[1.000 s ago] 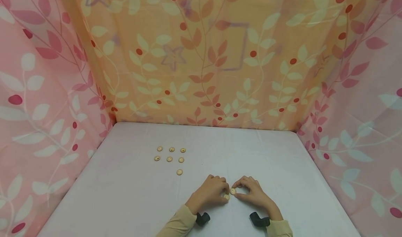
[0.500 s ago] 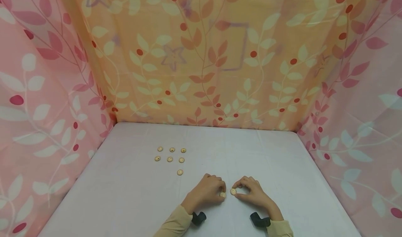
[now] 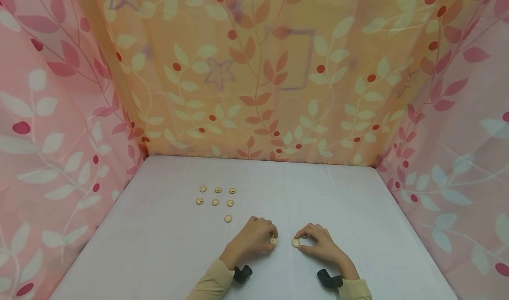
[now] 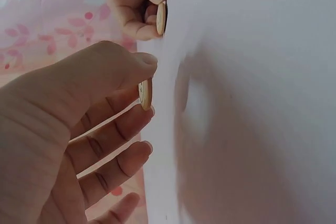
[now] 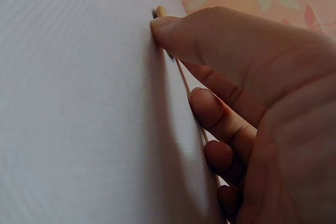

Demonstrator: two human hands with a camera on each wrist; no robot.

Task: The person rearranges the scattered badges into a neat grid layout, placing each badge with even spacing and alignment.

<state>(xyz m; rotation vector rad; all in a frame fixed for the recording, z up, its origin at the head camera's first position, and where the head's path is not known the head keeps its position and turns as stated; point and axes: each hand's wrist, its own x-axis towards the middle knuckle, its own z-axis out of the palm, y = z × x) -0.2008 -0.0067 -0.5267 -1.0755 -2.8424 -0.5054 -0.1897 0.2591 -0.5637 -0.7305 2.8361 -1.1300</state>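
My left hand pinches a small round wooden disc between thumb and fingers. In the left wrist view this disc is held clear of the white surface, its shadow falling apart from it. To the right, my right hand pinches a second wooden disc by its edges, at or very near the table. The right wrist view shows only a sliver of that disc past the thumb. Dark marks show on the disc faces, too small to read.
Left of the hands, several like discs lie in two short rows, with a single disc nearer me below the right column. All rest on a white-covered table. Floral curtains enclose the back and both sides.
My left hand has moved left and slightly away from me with its disc, widening the gap to the right hand. The right hand and its disc have stayed put.
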